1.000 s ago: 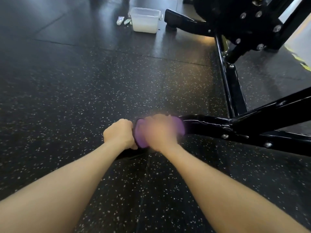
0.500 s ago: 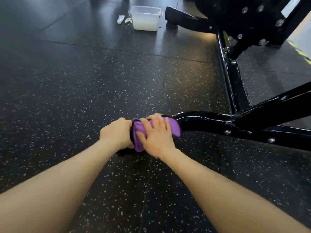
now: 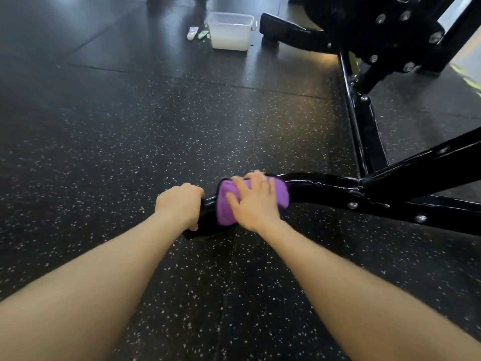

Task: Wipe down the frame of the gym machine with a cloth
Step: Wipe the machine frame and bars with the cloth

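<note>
Black rubber flooring, flecked with pale specks, is filling most of the view and is bearing everything else. Resting on it, the gym machine frame is running in glossy black tube from the bolted plates at upper right down to a curved foot near centre; a second foot is lying farther back beside a translucent plastic tub. Two bare forearms are reaching forward from the bottom edge.

The right hand is pressing a purple cloth onto the top of the curved foot, with its fingers spread apart and laid over the cloth, fingertips curving over the far edge. The cloth is wrapping over the tube, just right of the foot's end. The left hand is gripping that end of the foot, fingers curled together around it and knuckles facing up.

Two small tubes are lying on the floor just left of the tub.
</note>
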Tool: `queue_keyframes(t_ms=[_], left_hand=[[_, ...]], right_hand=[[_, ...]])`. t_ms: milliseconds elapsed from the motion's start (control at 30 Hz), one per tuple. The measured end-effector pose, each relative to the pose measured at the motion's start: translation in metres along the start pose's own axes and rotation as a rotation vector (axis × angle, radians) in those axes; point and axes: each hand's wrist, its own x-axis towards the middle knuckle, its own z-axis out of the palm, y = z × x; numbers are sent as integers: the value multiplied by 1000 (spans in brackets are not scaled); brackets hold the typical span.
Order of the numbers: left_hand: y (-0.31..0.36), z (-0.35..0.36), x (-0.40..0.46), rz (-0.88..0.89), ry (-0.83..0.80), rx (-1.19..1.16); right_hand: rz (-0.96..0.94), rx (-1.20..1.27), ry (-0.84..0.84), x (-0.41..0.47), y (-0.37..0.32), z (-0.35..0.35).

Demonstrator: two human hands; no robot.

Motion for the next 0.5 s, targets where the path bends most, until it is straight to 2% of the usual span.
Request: queue_keyframes(t_ms=[67, 133, 167, 233, 300, 333, 400, 500], left_hand=[[-2, -2, 0, 2, -4, -19], [-4, -1, -1, 18, 8, -41], [-6, 1, -1, 29, 16, -60], [-9, 3, -3, 55, 26, -107], [-15, 5, -4, 55, 20, -155], [-17, 5, -4, 52, 15, -168], [-23, 5, -4, 35, -6, -173], [-28, 3, -2, -17, -37, -178]], right_hand=[[-159, -3, -78, -10, -9, 2], [-209, -66, -70, -1, 13, -9], [-159, -86, -40, 5, 29, -15], [85, -85, 33, 15, 60, -26], [285, -49, 47, 14, 62, -26], [315, -40, 49, 12, 53, -22], [231, -18, 22, 7, 19, -10], [-8, -22, -4, -4, -35, 12]])
